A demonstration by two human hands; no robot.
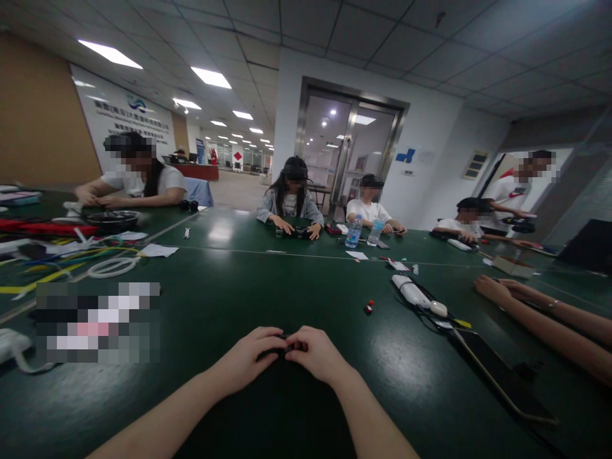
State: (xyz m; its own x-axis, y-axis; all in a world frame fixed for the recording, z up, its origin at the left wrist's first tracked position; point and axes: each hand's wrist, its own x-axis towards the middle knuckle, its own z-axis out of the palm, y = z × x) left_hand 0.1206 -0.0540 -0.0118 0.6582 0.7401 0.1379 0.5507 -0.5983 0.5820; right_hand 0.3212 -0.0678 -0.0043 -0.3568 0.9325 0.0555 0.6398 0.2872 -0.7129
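My left hand (253, 356) and my right hand (316, 354) meet just above the dark green table (229, 287), fingertips close together. Both have their fingers curled around a small dark object (285, 344). Most of it is covered by the fingers, so its kind cannot be made out. To the right, beyond my right hand, lies a tiny red, white and black piece (369, 308), apart from both hands.
On the right are a white power strip (410, 291), a dark flat device with a light rim (502, 376) and another person's forearms (540, 312). Cables (112, 266) and papers clutter the left. Water bottles (354, 232) stand farther back, where several people sit.
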